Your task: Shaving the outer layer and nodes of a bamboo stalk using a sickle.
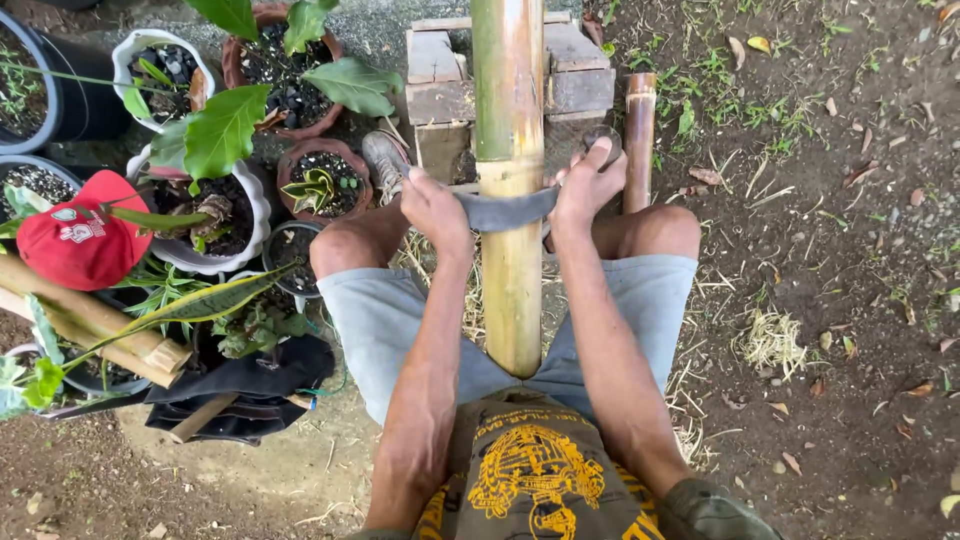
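Note:
A thick bamboo pole (510, 110) runs from between my knees away from me; its far part is green, its near part scraped pale yellow. A curved dark blade (505, 210) lies across the pole. My left hand (435, 208) grips the blade's left end. My right hand (588, 183) grips its right end, by the handle. Both forearms reach forward on either side of the pole. I sit in grey shorts with my knees apart.
A wooden block stand (440, 75) props the pole ahead. A short bamboo piece (638, 135) lies to the right. Potted plants (300, 75), a red cap (85, 240), more bamboo lengths (90, 320) and a black bag (250, 390) crowd the left. Shavings (770, 340) and dry leaves litter the dirt.

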